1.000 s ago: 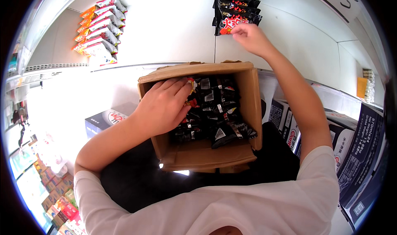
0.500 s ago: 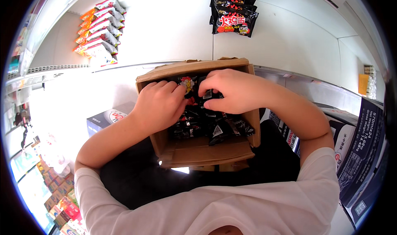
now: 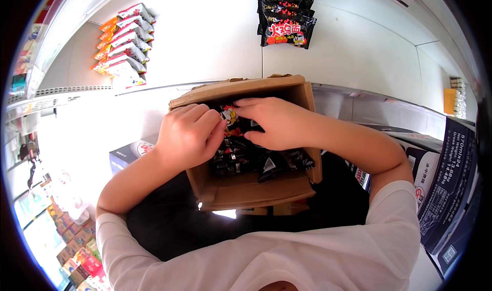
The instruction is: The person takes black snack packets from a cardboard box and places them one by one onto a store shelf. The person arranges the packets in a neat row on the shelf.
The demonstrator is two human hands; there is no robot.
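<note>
A brown cardboard box (image 3: pixel 256 199) stands open in front of me, holding several glossy black packets (image 3: pixel 271 164) with red and yellow print. Inside its left part, my left hand (image 3: pixel 187 137) has curled fingers closed at the edge of a black snack packet (image 3: pixel 231 116) with a cartoon figure. My right hand (image 3: pixel 279 121) reaches in from the right, its fingers stretched over the packets and the thumb held apart. Its fingertips rest by the same packet. The undersides of both hands are hidden.
Behind the box, a white shelf (image 3: pixel 215 50) carries a row of black noodle bags (image 3: pixel 287 29) and a row of white-and-orange bags (image 3: pixel 125 50). Dark blue cartons (image 3: pixel 448 188) stand at the right. Another carton (image 3: pixel 125 155) sits left of the box.
My right hand has shifted left and its fingers have straightened over the packets. My left hand has moved slightly left and down. The view has tilted a little.
</note>
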